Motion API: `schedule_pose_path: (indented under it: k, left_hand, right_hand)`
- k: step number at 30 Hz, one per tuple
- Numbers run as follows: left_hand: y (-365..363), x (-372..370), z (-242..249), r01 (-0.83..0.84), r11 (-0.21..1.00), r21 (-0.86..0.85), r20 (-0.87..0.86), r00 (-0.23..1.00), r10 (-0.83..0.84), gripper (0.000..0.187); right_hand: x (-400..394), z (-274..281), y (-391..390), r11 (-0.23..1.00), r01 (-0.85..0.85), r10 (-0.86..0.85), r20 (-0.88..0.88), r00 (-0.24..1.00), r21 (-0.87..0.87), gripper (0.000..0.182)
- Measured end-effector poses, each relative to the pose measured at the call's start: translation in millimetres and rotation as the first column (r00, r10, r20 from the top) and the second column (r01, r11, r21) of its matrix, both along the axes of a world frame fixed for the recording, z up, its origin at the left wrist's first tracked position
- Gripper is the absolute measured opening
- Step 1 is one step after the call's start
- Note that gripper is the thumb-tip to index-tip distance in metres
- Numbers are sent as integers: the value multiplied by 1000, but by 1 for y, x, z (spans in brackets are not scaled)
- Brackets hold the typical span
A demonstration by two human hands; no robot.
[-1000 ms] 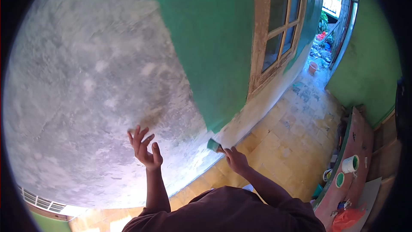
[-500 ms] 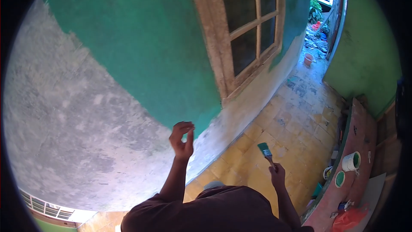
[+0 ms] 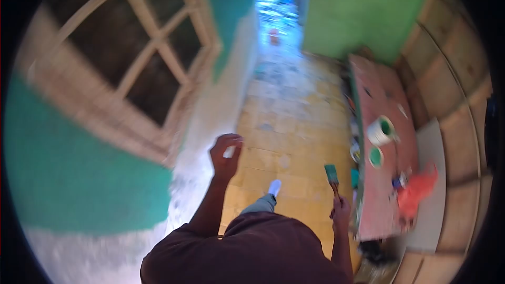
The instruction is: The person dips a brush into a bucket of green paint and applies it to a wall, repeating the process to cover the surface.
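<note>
My right hand (image 3: pixel 341 209) grips the wooden handle of a paintbrush (image 3: pixel 331 173), its bristles covered in green paint and pointing up and away from me. My left hand (image 3: pixel 225 156) is raised at the left, fingers loosely curled and a gap between them and the thumb; nothing shows in it. The wall (image 3: pixel 89 200) near it carries green paint above a bare grey-white lower band. Set in that wall is a window with a wooden frame (image 3: pixel 156 43). On a pink table (image 3: pixel 376 81) at my right are a white bucket (image 3: pixel 380 131) and a small container of green paint (image 3: pixel 375 156).
A red plastic bag (image 3: pixel 417 192) lies on the table near a grey board (image 3: pixel 430 194). Yellow tiled floor (image 3: pixel 294 131) runs ahead to a bright doorway (image 3: pixel 279 16), with a small bucket (image 3: pixel 273 37) near it. Another green wall (image 3: pixel 363 10) stands at the far right.
My view has swung right, so the window now sits at the left and the table nearer the middle. A foot has come into view below. The paintbrush stays in my right hand.
</note>
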State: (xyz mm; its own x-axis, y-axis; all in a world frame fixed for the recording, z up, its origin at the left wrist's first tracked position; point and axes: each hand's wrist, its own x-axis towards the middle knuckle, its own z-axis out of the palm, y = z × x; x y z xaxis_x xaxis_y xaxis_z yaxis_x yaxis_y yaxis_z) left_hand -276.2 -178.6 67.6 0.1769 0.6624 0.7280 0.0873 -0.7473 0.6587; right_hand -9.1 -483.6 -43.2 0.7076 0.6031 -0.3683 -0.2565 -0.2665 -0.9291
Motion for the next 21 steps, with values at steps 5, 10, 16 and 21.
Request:
schedule_pose_path:
  k: [5, 10, 16, 21]
  left_hand:
    - [72, 105, -12, 182, 978, -101, 67, 982, -176, 6]
    - [117, 210, -15, 360, 909, -208, -17, 928, -372, 12]
    - [132, 346, -24, 573, 769, -284, 20, 805, -593, 14]
    - [104, 463, -34, 672, 681, -289, -3, 711, -703, 13]
  right_hand:
    - [63, 17, 17, 958, 287, -282, -167, 945, 7, 21]
    - [103, 25, 24, 896, 434, -406, -225, 886, 90, 26]
    - [123, 8, 9, 793, 604, -568, -269, 778, 73, 30]
    - [179, -19, -11, 693, 719, -679, -293, 674, 48, 32]
